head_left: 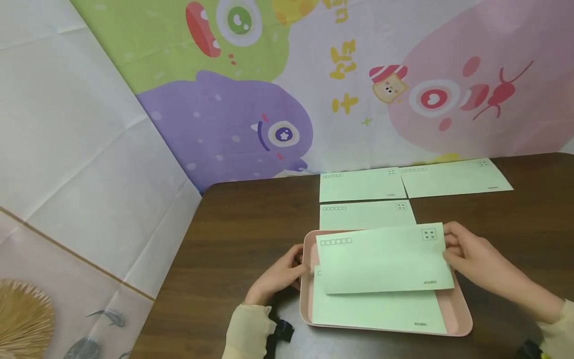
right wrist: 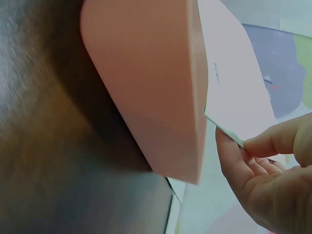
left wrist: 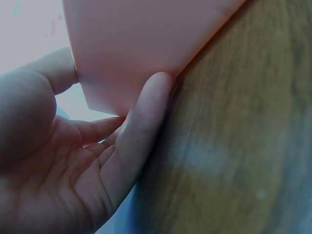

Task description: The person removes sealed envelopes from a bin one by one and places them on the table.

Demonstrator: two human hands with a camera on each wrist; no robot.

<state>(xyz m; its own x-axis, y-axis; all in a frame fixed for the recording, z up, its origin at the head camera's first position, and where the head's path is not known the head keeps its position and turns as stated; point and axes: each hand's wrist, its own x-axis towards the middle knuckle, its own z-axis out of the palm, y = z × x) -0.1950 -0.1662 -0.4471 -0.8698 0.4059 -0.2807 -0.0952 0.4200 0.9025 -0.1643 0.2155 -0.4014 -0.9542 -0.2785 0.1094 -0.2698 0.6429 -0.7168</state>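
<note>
My right hand (head_left: 468, 254) pinches a pale green envelope (head_left: 381, 262) by its right edge, thumb against fingers. The envelope is tilted over a pink tray (head_left: 458, 309), printed with postcode boxes at upper left and a stamp square at upper right. Below it, another envelope (head_left: 376, 311) lies in the tray, its upper part hidden. At the tray's left side, my left hand (head_left: 280, 271) holds the rim and wall; the left wrist view shows the thumb and fingers of the left hand (left wrist: 63, 156) spread around the tray's side (left wrist: 131, 48).
Behind the tray, envelopes lie on the dark wooden table (head_left: 224, 249): one at back left (head_left: 360, 185), one at back right (head_left: 457, 179), and one partly covered by the tray (head_left: 365, 217). A cartoon-printed cloth (head_left: 341, 134) hangs along the back edge.
</note>
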